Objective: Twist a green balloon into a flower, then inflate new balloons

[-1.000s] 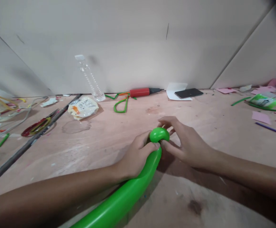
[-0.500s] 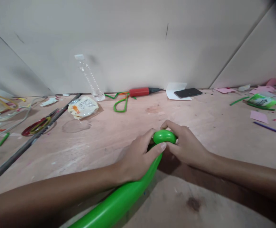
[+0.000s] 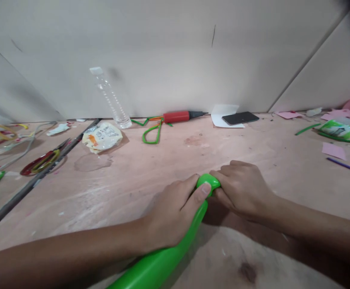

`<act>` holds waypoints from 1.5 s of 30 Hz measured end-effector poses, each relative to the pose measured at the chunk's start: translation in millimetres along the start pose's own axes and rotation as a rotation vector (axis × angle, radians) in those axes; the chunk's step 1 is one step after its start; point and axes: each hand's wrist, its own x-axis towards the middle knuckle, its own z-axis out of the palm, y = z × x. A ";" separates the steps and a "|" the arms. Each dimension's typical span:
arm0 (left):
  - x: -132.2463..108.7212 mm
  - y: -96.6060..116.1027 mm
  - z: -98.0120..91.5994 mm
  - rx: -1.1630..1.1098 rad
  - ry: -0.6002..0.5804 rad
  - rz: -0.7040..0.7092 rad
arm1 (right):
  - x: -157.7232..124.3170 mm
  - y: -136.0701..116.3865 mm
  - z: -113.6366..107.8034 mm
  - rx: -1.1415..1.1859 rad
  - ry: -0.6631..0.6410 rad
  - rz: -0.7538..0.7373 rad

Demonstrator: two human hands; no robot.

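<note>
A long inflated green balloon (image 3: 158, 265) runs from the bottom edge up to my two hands. Its far end forms a short rounded bulb, pinched off from the long part. My left hand (image 3: 175, 210) is closed around that end, the thumb lying across the bulb. On the other side my right hand (image 3: 242, 188) has its fingers curled, pinching the bulb's right tip. The fingertips of both hands are partly hidden behind the balloon and the knuckles.
Along the wall lie a red hand pump (image 3: 177, 117), a black phone (image 3: 240, 118) on white paper, and a leaning plastic bottle (image 3: 111, 98). A crumpled wrapper (image 3: 102, 137) and scissors (image 3: 44, 160) lie left; pink paper scraps (image 3: 333, 151) and a green packet (image 3: 340, 129) lie right.
My right hand has curled its fingers further and turned knuckles up, pulling the bulb's right side to a point. The bulb looks smaller and sits slightly lower; my left hand keeps its hold.
</note>
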 end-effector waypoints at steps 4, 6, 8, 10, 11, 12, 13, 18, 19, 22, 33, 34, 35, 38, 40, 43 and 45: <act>2.6 -3.2 3.5 -0.344 -0.075 -0.145 | 2.6 -1.9 -5.1 0.026 0.025 0.000; 5.7 -4.4 4.7 -0.545 -0.218 -0.211 | 4.9 -3.5 -9.5 0.042 -0.008 0.023; 9.2 -5.0 4.6 -0.654 -0.322 -0.208 | 5.9 -4.5 -11.8 0.052 -0.029 0.037; 11.8 -5.1 3.3 -0.684 -0.361 -0.195 | 5.4 -4.8 -11.2 0.055 -0.018 0.025; 12.6 -5.0 2.3 -0.690 -0.373 -0.209 | 4.7 -4.7 -10.0 0.056 0.000 0.010; 13.0 -4.9 1.3 -0.699 -0.385 -0.227 | 4.0 -4.7 -8.5 0.060 0.018 -0.006; 13.1 -4.8 0.4 -0.712 -0.396 -0.243 | 3.4 -4.8 -7.1 0.068 0.034 -0.018; 11.7 -6.0 -1.6 -0.680 -0.364 -0.311 | 3.4 -8.8 -6.0 0.173 -0.009 0.036; 11.6 -6.5 -1.6 -0.659 -0.343 -0.335 | 3.9 -9.8 -7.1 0.212 -0.041 0.073; 12.2 -9.4 -0.9 -0.660 -0.291 -0.398 | 4.9 -11.1 -11.5 0.396 -0.115 0.190; 15.0 -20.8 -5.6 -0.816 -0.265 -0.474 | -7.8 0.4 9.9 1.010 0.089 -0.012; 14.4 -20.3 -6.0 -0.800 -0.273 -0.483 | -8.8 0.5 12.7 1.020 0.108 -0.040; 13.5 -19.8 -6.2 -0.783 -0.276 -0.494 | -9.4 0.5 14.7 1.034 0.121 -0.064; 9.0 -17.8 -6.1 -0.745 -0.272 -0.530 | -9.9 -1.1 16.2 1.070 0.140 -0.069; 5.0 -15.6 -6.0 -0.715 -0.219 -0.507 | -10.0 -2.7 15.4 1.097 0.139 -0.021; -0.1 -12.3 -5.8 -0.677 -0.151 -0.387 | -11.3 -4.7 15.0 1.130 0.139 -0.009; -1.9 -11.5 -5.1 -0.667 -0.176 -0.306 | -13.0 -5.4 15.7 1.106 0.144 -0.033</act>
